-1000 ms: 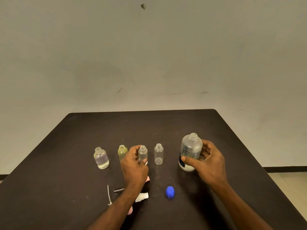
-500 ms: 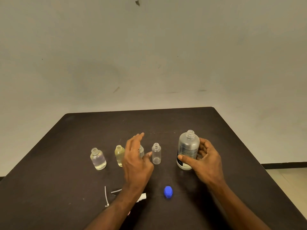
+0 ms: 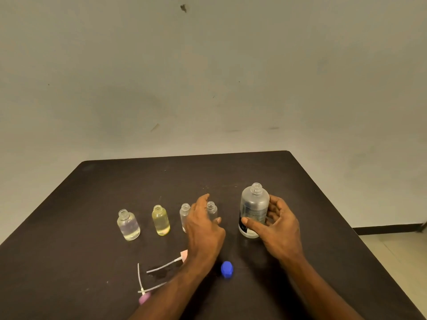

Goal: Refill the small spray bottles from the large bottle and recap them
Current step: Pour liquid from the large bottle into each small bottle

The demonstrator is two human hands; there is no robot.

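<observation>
A dark, matte square table [image 3: 231,172] fills the lower half of the view, and the task's things sit toward its near middle. Largest of them, the big frosted clear plastic bottle [image 3: 253,205] stands upright and uncapped at about three o'clock from that cluster; the right hand [image 3: 278,229] wraps it, thumb across the front label and fingers curled round the back. At nine o'clock from it runs a row of four small open-necked bottles: a clear rounded one [image 3: 128,225] farthest left holding some clear liquid, a yellow-tinted one [image 3: 160,220] well filled, then two slim clear ones [image 3: 184,214] [image 3: 212,210] that look near empty. The left hand [image 3: 203,227] reaches between these last two with fingers extended and loosely spread, thumb near the fourth bottle; whether it touches it cannot be told. At six o'clock lie a blue faceted screw cap [image 3: 227,270] and pink spray tops with white dip tubes [image 3: 161,267] [image 3: 144,294], beside a small wet patch. Judging from this, all bottles are opened, two seem already filled, two await pouring, and every recapping remains.
</observation>
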